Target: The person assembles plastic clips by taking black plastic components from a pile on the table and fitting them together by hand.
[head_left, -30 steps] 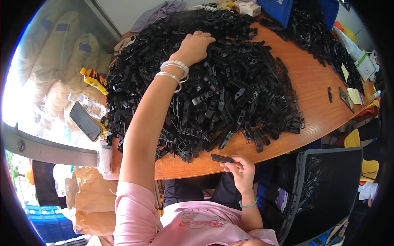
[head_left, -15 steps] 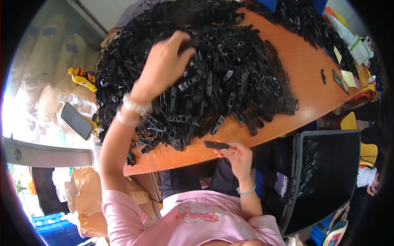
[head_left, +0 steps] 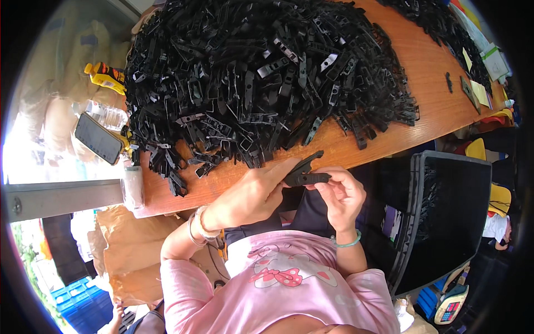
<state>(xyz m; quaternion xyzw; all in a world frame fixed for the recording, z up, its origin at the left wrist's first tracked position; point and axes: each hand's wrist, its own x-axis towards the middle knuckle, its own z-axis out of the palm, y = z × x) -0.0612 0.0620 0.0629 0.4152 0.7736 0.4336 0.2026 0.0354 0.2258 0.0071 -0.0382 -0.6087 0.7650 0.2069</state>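
Black pieces (head_left: 311, 178), two; two hands (head_left: 253, 195) (head_left: 343, 196).

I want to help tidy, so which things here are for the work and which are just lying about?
For the work:
black parts in the left hand and right hand
big pile of similar parts
wooden table beneath it
black crate, probably; similar parts seem inside

Just lying about, it seems:
phone
yellow bottle
clear bottle
brown paper bag

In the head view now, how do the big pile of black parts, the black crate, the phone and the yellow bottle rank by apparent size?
1. Pile of black parts
2. Black crate
3. Phone
4. Yellow bottle
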